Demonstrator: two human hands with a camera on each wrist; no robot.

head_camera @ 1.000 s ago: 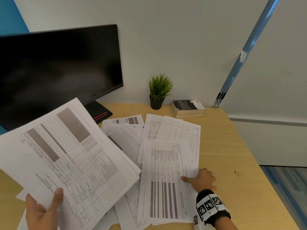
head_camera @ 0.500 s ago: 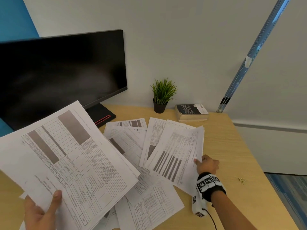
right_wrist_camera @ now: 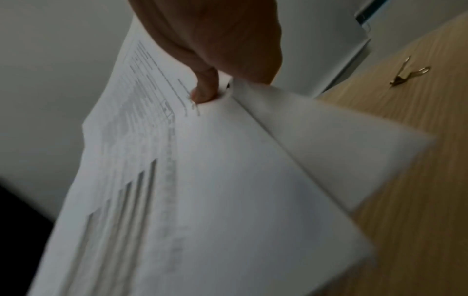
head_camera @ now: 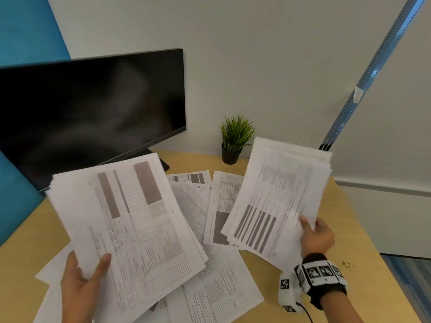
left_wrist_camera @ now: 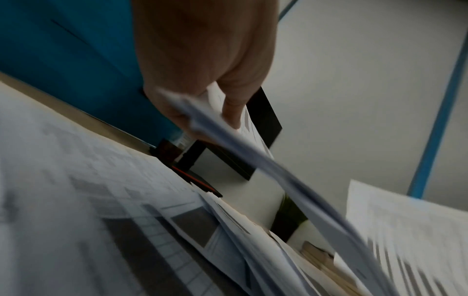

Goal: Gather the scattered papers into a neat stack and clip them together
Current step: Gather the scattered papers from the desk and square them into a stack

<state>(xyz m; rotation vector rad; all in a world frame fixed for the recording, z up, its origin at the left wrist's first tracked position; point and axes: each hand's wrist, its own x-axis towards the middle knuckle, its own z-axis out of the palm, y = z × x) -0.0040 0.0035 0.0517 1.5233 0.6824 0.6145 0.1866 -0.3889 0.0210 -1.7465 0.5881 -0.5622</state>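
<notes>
Likely the papers were light, thin and bendy, so they would flop and slide apart unless pinched near a bottom corner, thumb on top and fingers under. That was how both hands had them. Low on the left, the left hand (head_camera: 80,279) was raised, gripping a big bunch of sheets (head_camera: 126,229) at its bottom corner. On the right, the right hand (head_camera: 317,236) held a smaller bunch (head_camera: 277,197) up off the desk (head_camera: 345,229), tilted toward the other one. More loose papers (head_camera: 219,297) lay spread on the desk between them. A small clip (head_camera: 347,265) lay on the desk, just right of the right wrist.
</notes>
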